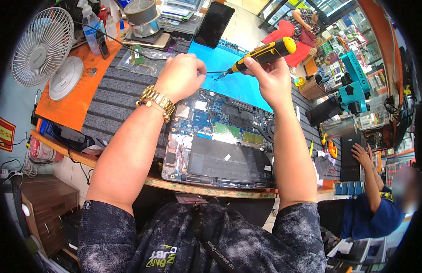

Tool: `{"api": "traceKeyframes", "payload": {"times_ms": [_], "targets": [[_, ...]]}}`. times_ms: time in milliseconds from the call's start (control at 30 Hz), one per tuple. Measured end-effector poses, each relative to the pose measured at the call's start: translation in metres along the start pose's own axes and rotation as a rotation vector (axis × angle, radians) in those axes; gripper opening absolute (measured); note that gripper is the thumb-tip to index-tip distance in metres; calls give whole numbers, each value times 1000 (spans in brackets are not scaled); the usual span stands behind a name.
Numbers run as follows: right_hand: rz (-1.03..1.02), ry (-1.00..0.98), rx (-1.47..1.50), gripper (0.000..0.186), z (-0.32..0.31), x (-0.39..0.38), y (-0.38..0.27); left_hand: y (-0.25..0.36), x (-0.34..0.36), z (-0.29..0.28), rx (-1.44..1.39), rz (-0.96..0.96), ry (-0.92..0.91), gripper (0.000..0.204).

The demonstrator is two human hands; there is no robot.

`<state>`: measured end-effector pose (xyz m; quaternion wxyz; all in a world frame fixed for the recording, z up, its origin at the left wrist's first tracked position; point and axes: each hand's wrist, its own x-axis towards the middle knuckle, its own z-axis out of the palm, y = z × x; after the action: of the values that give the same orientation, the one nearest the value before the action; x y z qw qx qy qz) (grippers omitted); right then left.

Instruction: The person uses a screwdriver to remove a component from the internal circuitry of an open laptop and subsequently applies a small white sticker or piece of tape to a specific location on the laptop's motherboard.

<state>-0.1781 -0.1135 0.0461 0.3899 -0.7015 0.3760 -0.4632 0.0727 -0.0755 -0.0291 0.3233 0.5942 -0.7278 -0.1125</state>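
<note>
My right hand (pixel 274 82) is closed round a yellow-and-black screwdriver (pixel 265 53), held tilted with its thin shaft pointing left. My left hand (pixel 181 77) is closed, its fingertips pinched at the far end of that shaft; whatever lies between them is hidden. Small dark screws (pixel 217 78) lie below the shaft on a blue work mat (pixel 240 93). Nearer me, between my forearms, a laptop base (pixel 211 120) sits with its insides bare. It shows a blue circuit board, a green memory module (pixel 227 132) and a black battery (pixel 229 159).
A dark phone (pixel 214 25) stands at the mat's far edge. Bagged parts (pixel 143 61), a white fan (pixel 42 48) and spray bottle (pixel 90 27) are left. A teal microscope (pixel 354 86) stands right. A co-worker (pixel 374 204) handles a black laptop (pixel 352 154); another person (pixel 302 32) sits beyond.
</note>
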Motion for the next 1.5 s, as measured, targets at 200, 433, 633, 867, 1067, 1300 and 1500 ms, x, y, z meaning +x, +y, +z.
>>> {"api": "traceKeyframes", "payload": {"times_ms": [200, 433, 633, 867, 1067, 1300, 1500], "targets": [[-10, 28, 29, 44, 2, -1, 0, 2, 0, 1, 15, -5, -22, 16], [-17, 44, 132, 41, -6, 0, -9, 6, -1, 3, -33, 42, -2, 22], [-7, 35, 181, 39, -10, -4, -18, 12, -1, 6, -130, 83, 8, 24], [-2, 30, 177, 40, -14, -8, -24, 16, 0, 7, -196, 165, 99, 20], [-5, 86, 244, 39, -18, -10, -27, 18, -2, 5, -223, 201, 122, 19], [-31, 98, 247, 37, -23, -11, -28, 18, 0, 5, -318, 209, 129, 19], [-19, 120, 268, 37, -26, -11, -29, 20, 1, 5, -367, 182, 107, 21]]}}
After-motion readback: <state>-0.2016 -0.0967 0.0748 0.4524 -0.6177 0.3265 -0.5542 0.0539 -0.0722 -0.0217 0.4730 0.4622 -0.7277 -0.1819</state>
